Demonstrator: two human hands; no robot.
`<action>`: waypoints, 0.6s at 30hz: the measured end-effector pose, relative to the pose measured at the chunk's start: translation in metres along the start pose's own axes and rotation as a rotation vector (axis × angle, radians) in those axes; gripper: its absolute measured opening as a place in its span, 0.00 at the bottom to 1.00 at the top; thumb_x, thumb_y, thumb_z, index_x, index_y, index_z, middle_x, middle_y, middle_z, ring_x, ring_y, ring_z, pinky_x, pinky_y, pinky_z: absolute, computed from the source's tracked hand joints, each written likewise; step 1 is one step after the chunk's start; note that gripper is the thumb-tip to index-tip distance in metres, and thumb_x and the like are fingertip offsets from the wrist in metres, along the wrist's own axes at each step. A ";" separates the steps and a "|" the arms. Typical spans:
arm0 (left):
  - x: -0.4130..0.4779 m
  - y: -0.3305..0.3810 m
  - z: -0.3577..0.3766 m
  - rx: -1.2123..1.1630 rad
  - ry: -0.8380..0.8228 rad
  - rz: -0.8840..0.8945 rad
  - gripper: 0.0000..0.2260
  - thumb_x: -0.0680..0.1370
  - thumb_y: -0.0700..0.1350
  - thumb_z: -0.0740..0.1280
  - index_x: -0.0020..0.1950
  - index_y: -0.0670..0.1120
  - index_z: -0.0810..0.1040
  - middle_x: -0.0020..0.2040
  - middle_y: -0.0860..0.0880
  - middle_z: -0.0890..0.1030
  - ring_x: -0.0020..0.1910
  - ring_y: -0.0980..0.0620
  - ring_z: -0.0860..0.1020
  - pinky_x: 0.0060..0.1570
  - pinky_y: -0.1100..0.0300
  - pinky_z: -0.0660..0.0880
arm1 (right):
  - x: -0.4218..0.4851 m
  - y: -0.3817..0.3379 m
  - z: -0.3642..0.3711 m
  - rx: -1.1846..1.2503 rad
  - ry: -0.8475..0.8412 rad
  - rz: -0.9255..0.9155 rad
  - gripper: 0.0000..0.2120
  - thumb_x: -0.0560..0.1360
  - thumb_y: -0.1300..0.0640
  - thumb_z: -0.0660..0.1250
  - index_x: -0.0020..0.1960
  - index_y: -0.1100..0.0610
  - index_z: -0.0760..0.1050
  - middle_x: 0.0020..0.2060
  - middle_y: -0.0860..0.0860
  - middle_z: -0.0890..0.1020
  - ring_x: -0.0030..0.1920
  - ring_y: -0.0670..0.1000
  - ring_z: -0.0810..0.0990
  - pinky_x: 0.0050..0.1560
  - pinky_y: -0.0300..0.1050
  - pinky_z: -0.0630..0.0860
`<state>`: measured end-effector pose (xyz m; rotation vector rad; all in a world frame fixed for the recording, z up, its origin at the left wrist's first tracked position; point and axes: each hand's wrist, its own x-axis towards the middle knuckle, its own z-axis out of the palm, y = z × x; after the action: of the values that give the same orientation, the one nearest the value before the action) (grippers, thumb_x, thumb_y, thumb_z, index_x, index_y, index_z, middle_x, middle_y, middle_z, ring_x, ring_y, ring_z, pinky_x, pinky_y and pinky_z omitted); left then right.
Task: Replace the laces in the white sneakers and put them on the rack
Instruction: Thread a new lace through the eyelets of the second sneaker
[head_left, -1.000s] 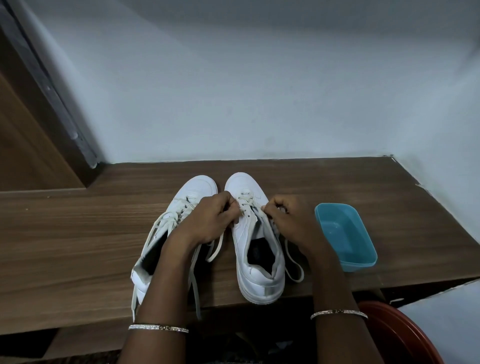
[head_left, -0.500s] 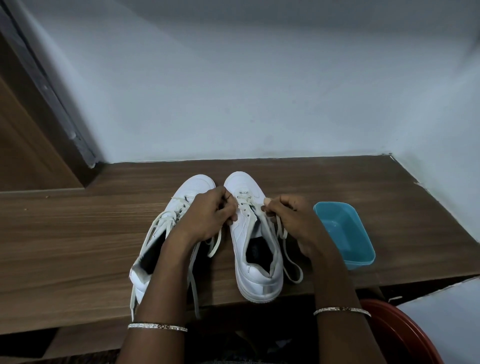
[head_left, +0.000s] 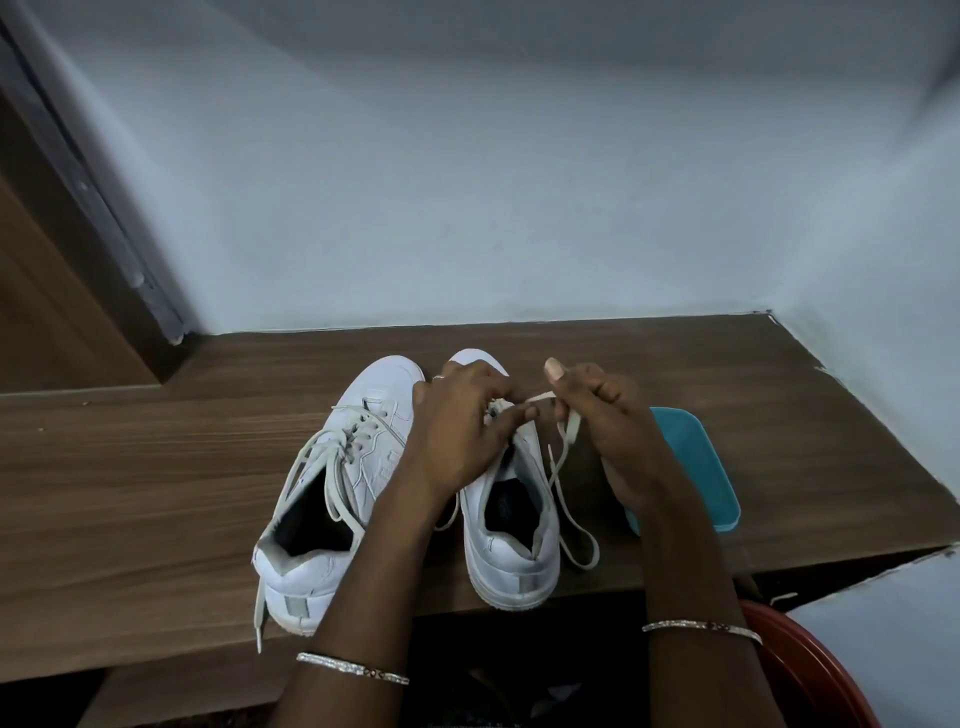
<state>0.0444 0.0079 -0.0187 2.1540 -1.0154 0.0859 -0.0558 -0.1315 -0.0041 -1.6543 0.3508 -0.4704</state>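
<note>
Two white sneakers stand side by side on the wooden shelf (head_left: 156, 493), toes toward the wall. The left sneaker (head_left: 337, 499) is already criss-crossed but slack, with one end trailing over the front edge. The right sneaker (head_left: 511, 535) is the one I am working on.

A second ago both my hands sat low over its tongue, knuckles close together at the eyelets. Now they have moved up toward the toe and come slightly apart. My left hand (head_left: 457, 431) is curled over the front of the shoe, its fingertips pinching the lace (head_left: 571, 428) just above the eyelets. My right hand (head_left: 608, 431) pinches the same lace a little further along, thumb sticking up, so a short stretch runs tight between the two hands. Below my right hand the rest hangs down and lies in a long loop on the shelf beside the heel, much as it did before.

I take this to mean a length has just been drawn through one of the front eyelets, though my fingers hide which one. I cannot tell whether the lace is going in or coming out. Either way this shoe is only at its front rows, so most of the lacing is still ahead, and I see nothing I can pick out as the rack. The blue tub (head_left: 696, 467) sits just beside my right wrist, and a red basin (head_left: 810, 670) shows below the shelf edge.
</note>
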 end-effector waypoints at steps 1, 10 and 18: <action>0.001 -0.002 0.001 -0.008 0.034 -0.019 0.12 0.73 0.62 0.64 0.43 0.58 0.81 0.44 0.58 0.80 0.49 0.51 0.76 0.51 0.46 0.72 | -0.001 -0.002 -0.003 0.064 0.010 0.027 0.21 0.77 0.45 0.68 0.30 0.55 0.73 0.30 0.51 0.74 0.36 0.50 0.73 0.46 0.45 0.72; -0.001 -0.009 0.000 -0.141 0.246 -0.282 0.07 0.75 0.45 0.69 0.38 0.49 0.81 0.28 0.57 0.75 0.31 0.56 0.75 0.35 0.61 0.66 | -0.013 -0.016 -0.059 0.550 0.217 0.014 0.19 0.79 0.47 0.64 0.33 0.52 0.62 0.28 0.47 0.64 0.32 0.47 0.64 0.39 0.43 0.63; 0.004 0.012 -0.008 -0.328 0.204 -0.121 0.04 0.75 0.49 0.71 0.42 0.51 0.84 0.33 0.54 0.79 0.28 0.57 0.73 0.33 0.66 0.68 | -0.008 -0.009 -0.012 -0.018 0.060 -0.003 0.08 0.77 0.57 0.70 0.56 0.54 0.82 0.47 0.48 0.86 0.47 0.45 0.82 0.48 0.39 0.77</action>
<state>0.0404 0.0057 -0.0044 1.8594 -0.7249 0.0744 -0.0692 -0.1364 0.0048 -1.6608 0.3978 -0.5207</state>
